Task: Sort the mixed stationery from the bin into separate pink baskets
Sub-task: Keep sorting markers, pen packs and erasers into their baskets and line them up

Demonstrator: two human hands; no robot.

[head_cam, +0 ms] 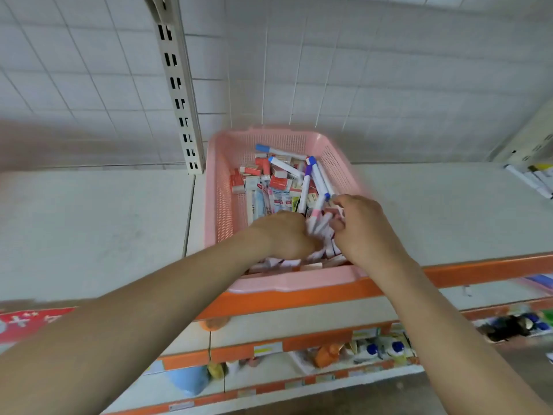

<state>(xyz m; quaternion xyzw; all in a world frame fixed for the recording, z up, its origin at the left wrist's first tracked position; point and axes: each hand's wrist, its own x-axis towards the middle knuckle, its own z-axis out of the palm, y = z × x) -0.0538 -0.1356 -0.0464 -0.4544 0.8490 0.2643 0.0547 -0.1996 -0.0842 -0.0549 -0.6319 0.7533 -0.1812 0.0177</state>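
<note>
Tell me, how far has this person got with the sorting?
Barely started, it seems. Done: nothing visibly sorted; the pink basket holds markers, eraser boxes and packets all mixed together. In hand: the left hand and right hand both curl their fingers round a bunch of markers at the basket's near end. Left: nearly everything, and no second pink basket is in view.

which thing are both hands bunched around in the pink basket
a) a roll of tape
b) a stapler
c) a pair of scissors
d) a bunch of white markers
d: the left hand and the right hand curl from either side around the white markers at the near end of the pink basket.
</note>
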